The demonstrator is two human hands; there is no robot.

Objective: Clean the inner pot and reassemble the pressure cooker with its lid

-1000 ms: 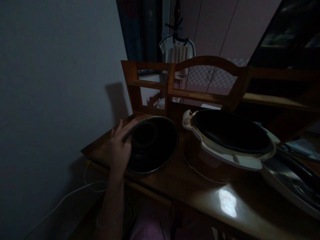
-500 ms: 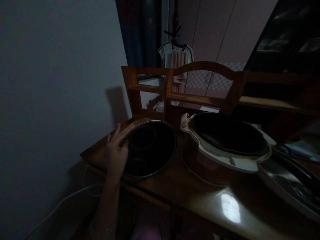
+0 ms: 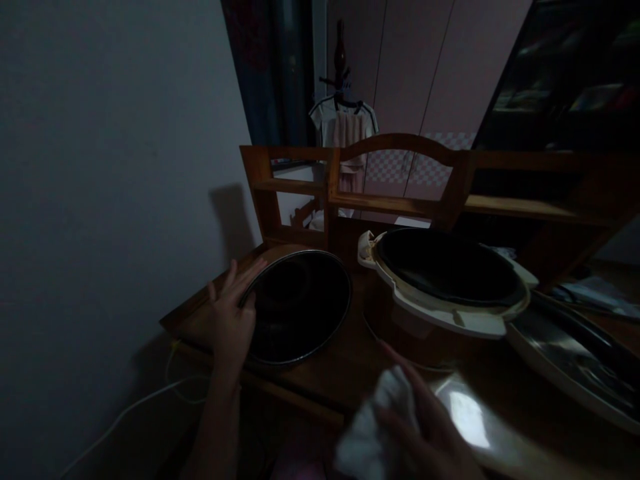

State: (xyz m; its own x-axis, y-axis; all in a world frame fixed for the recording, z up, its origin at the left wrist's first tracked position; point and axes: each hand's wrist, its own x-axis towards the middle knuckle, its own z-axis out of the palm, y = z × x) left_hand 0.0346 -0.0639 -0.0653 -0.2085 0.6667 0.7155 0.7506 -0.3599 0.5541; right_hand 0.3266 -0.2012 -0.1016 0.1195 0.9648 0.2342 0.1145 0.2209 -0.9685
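A dark round cooking pot [image 3: 300, 313] leans tilted on the desk, its black inside facing me. My left hand [image 3: 233, 317] holds its left rim, thumb over the edge and fingers stretched along the outside. At the bottom of the view, my right hand [image 3: 425, 427] grips a crumpled white cloth [image 3: 383, 417], slightly blurred, apart from the pot. To the right of the pot stands a cooker [image 3: 420, 327] with a white rim and a black round inside.
A glass lid [image 3: 580, 360] with a black handle lies at the right. A wooden shelf frame [image 3: 400, 200] runs along the back of the desk [image 3: 320, 380]. The wall [image 3: 125, 167] borders the left side, where a white cable [image 3: 135, 403] hangs.
My right hand has come into view from the bottom with the white cloth. My left hand stays on the pot rim. The view has shifted slightly.
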